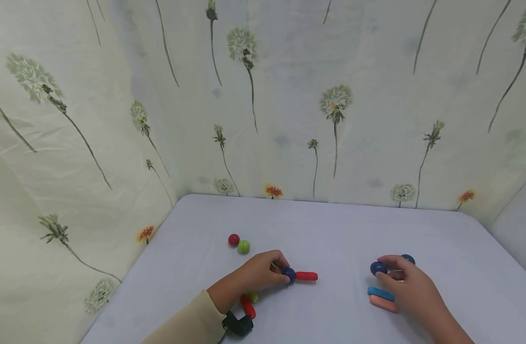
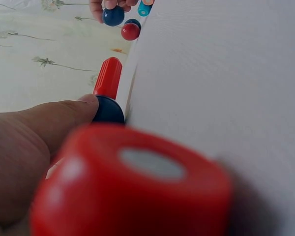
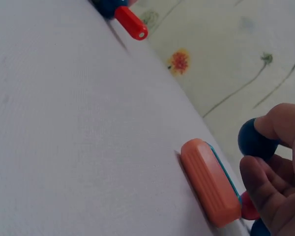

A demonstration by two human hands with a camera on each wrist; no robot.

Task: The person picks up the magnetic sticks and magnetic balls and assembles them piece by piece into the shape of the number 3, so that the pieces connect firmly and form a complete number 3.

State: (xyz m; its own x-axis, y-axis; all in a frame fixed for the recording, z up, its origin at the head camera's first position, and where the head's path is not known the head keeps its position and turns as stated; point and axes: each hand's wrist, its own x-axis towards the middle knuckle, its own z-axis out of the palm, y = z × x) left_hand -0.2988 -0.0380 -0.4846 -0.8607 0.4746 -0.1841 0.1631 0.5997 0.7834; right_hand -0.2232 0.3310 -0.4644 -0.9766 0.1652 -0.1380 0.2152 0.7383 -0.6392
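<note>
Loose pinch, runaway risk
Left hand pinches a blue ball against a red rod; right hand pinches a second ball above the bench; smooth, round sides could slip.

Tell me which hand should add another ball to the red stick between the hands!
Probably the right hand: it holds a blue ball, and the red stick points its free end rightward.

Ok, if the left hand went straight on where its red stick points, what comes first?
Likely the blue ball pinched in the right hand; depth is unclear, so the left hand could pass below.
</note>
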